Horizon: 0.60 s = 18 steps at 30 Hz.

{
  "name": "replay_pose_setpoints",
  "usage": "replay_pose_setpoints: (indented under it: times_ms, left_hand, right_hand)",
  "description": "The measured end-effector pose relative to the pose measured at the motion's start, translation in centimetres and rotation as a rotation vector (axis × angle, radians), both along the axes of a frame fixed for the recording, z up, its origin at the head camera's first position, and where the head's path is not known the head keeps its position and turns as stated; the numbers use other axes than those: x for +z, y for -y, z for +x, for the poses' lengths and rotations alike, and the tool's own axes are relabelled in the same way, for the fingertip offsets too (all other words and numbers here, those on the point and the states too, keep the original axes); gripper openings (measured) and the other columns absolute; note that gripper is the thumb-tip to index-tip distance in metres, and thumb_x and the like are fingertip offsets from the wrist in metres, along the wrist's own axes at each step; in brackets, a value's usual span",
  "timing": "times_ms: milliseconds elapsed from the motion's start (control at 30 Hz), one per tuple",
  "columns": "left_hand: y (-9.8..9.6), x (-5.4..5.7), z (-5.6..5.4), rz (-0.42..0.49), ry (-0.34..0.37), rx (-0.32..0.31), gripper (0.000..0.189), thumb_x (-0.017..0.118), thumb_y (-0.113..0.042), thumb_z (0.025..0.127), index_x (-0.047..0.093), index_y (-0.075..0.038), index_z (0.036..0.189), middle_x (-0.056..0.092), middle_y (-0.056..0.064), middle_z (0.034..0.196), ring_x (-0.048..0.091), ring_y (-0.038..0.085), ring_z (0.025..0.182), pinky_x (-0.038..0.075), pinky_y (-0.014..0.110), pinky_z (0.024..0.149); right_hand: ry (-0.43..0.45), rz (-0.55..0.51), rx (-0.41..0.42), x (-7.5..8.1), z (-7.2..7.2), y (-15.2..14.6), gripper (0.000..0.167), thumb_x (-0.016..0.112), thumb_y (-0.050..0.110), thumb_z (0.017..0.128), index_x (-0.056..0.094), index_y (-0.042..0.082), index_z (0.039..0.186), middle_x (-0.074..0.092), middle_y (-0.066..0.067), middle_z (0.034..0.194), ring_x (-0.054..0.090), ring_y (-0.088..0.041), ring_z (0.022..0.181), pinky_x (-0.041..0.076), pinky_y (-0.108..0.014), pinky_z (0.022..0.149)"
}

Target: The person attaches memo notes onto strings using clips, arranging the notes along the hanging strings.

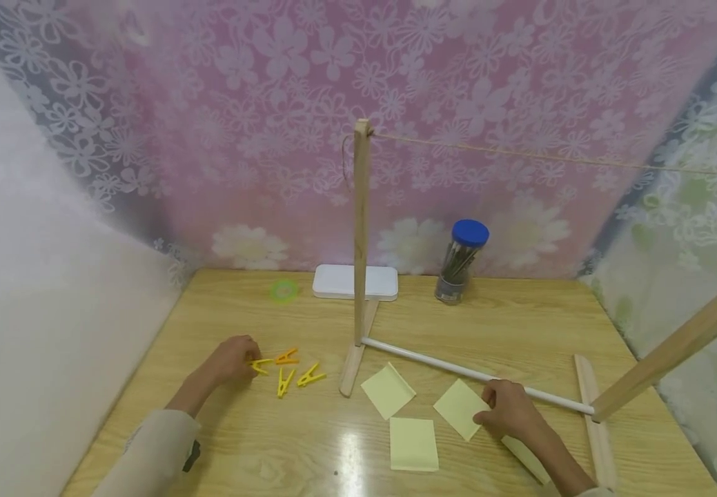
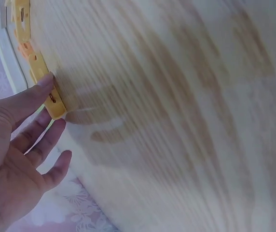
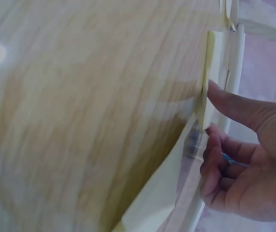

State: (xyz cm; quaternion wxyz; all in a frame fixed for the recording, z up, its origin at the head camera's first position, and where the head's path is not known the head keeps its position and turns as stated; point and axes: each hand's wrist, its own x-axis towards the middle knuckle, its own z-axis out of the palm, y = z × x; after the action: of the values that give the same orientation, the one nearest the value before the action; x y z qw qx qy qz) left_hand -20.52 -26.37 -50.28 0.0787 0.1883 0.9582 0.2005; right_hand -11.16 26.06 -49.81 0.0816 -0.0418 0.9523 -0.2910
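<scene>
My left hand (image 1: 234, 360) pinches one end of a yellow clothespin (image 2: 42, 72) between thumb and fingers, low over the table. Just right of it lie an orange clothespin (image 1: 286, 357) and two more yellow clothespins (image 1: 311, 375). On the right, my right hand (image 1: 510, 407) pinches the edge of a pale yellow sticky note (image 1: 459, 407), thumb on the near face in the right wrist view. Another sticky note (image 1: 524, 458) lies partly hidden under the right forearm, its edge curling up. Two further sticky notes (image 1: 413, 445) lie to the left.
A wooden post (image 1: 361, 235) and a slanting right post (image 1: 675, 345) carry a string (image 1: 519, 153). A white rod (image 1: 433, 360) joins their feet. At the back are a white case (image 1: 333, 281), a green tape roll (image 1: 284, 290) and a blue-lidded jar (image 1: 453, 279).
</scene>
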Motion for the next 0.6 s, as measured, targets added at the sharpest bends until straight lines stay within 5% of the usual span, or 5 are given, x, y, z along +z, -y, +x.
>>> replay_pose_setpoints:
  times_ms: [300,600]
  left_hand:
    - [0.2,0.5,-0.1,0.005,0.077,0.007,0.019,0.079,-0.005,0.071,0.068,-0.008,0.086,0.068,0.007,0.091,0.063,0.024,0.086,0.053,0.045,0.080]
    - [-0.1,-0.1,0.0,-0.016,0.067,-0.001,0.027,0.081,-0.016,0.071,0.068,-0.008,0.093,0.066,0.004,0.092,0.061,0.020,0.086,0.052,0.042,0.080]
  right_hand:
    - [0.041,-0.051,0.005,0.3,0.3,-0.2,0.027,0.076,0.002,0.074,0.050,0.002,0.083,0.036,0.001,0.062,0.030,-0.008,0.051,0.028,-0.015,0.047]
    - [0.061,-0.110,0.092,1.3,0.1,-1.0,0.030,0.075,0.008,0.077,0.045,0.005,0.075,0.033,0.003,0.064,0.030,-0.006,0.055,0.030,-0.017,0.051]
